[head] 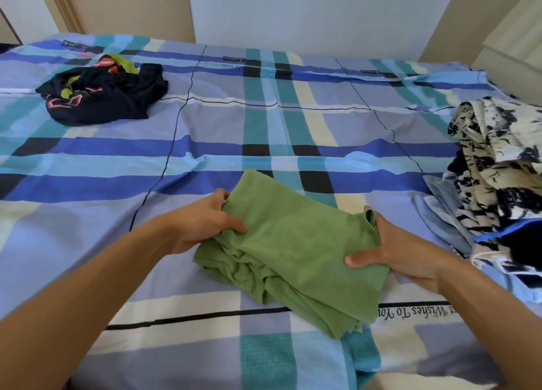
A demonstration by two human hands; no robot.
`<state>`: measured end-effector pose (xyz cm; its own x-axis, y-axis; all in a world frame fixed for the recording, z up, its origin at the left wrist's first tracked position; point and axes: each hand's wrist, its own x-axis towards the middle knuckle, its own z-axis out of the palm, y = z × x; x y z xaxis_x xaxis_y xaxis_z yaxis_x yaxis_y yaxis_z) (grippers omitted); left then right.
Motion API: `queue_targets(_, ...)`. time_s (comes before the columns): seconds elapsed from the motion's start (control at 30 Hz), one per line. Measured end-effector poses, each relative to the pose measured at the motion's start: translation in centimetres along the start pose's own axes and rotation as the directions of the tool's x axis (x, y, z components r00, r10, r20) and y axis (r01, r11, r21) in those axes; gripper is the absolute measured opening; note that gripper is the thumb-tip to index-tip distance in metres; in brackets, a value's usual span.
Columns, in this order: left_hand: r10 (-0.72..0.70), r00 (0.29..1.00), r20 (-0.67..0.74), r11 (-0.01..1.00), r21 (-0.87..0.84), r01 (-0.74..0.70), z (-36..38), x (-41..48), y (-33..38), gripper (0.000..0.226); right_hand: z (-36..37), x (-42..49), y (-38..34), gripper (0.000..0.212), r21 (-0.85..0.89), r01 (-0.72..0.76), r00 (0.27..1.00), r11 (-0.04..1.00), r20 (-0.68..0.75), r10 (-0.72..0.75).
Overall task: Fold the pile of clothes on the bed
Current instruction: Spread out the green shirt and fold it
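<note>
Green garment (pixel 293 243) pinched by left hand (pixel 202 222), right hand (pixel 404 254); right fingers hidden beneath.

Soft, even light is illuminating the plaid bedsheet (pixel 205 119), casting faint shadows. Wide-angle distortion is curving the edges; detail is appearing slightly soft.

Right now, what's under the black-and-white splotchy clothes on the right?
A light blue cloth and a dark piece with a blue edge peek out beneath the black-and-white clothes. Whatever else lies deeper in that pile is covered, so I cannot tell.
</note>
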<state>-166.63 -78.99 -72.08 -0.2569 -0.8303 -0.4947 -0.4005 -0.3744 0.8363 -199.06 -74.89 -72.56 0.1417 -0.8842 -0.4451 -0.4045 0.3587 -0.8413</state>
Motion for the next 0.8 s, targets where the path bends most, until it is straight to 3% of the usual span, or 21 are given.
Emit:
queue_targets(0.07, 0.111, 0.994, -0.001, 0.994, 0.004, -0.111, 0.5, -0.5, -0.2, 0.099, 0.0, -0.5, -0.1, 0.093, 0.067, 0.08, 0.985, 0.995, -0.161, -0.068)
queue_targets(0.1, 0.183, 0.983, 0.004, 0.983, -0.031, -0.183, 0.7, -0.9, -0.3, 0.106, -0.1, -0.7, -0.3, 0.097, 0.169, 0.14, 0.958, 0.976, -0.272, -0.091)
queue_targets(0.17, 0.319, 0.948, -0.001, 0.943, -0.104, -0.318, 1.2, -1.6, -0.1, 0.098, -0.7, -0.9, -0.5, 0.104, 0.346, 0.259, 0.886, 0.902, -0.456, -0.08)
queue_targets(0.2, 0.356, 0.934, -0.018, 0.926, -0.125, -0.355, 1.6, -1.9, 0.1, 0.089, -1.0, -0.9, -0.5, 0.105, 0.372, 0.267, 0.875, 0.889, -0.48, -0.062)
queue_targets(0.27, 0.338, 0.939, -0.058, 0.93, -0.132, -0.343, 2.4, -1.9, -0.1, 0.074, -0.9, -0.9, 0.0, 0.111, 0.345, 0.18, 0.928, 0.921, -0.37, -0.042)
queue_targets(0.37, 0.199, 0.98, -0.029, 0.978, -0.063, -0.201, 3.1, -1.6, -1.0, 0.074, -0.6, -1.0, 1.1, 0.11, 0.225, 0.084, 0.984, 0.971, -0.171, -0.045)
queue_targets(0.5, 0.141, 0.99, -0.03, 0.989, -0.045, -0.142, 2.9, -1.6, -1.8, 0.086, -0.7, -1.1, 1.1, 0.072, 0.119, 0.098, 0.99, 0.988, -0.113, -0.084)
queue_targets(0.63, 0.179, 0.981, -0.08, 0.984, 0.021, -0.178, 3.2, -2.8, -0.7, 0.109, -0.2, -2.0, -0.7, 0.067, 0.117, 0.125, 0.984, 0.985, -0.14, -0.108)
queue_targets(0.73, 0.304, 0.939, -0.159, 0.952, 0.034, -0.303, 4.3, -3.4, 3.7, 0.121, -2.6, -3.8, -4.1, 0.069, 0.118, 0.231, 0.951, 0.966, -0.239, -0.199)
queue_targets(0.8, 0.423, 0.887, -0.186, 0.905, 0.047, -0.422, 5.7, -3.6, 8.0, 0.122, -5.7, -6.1, -6.9, 0.07, 0.072, 0.347, 0.888, 0.935, -0.346, -0.302)
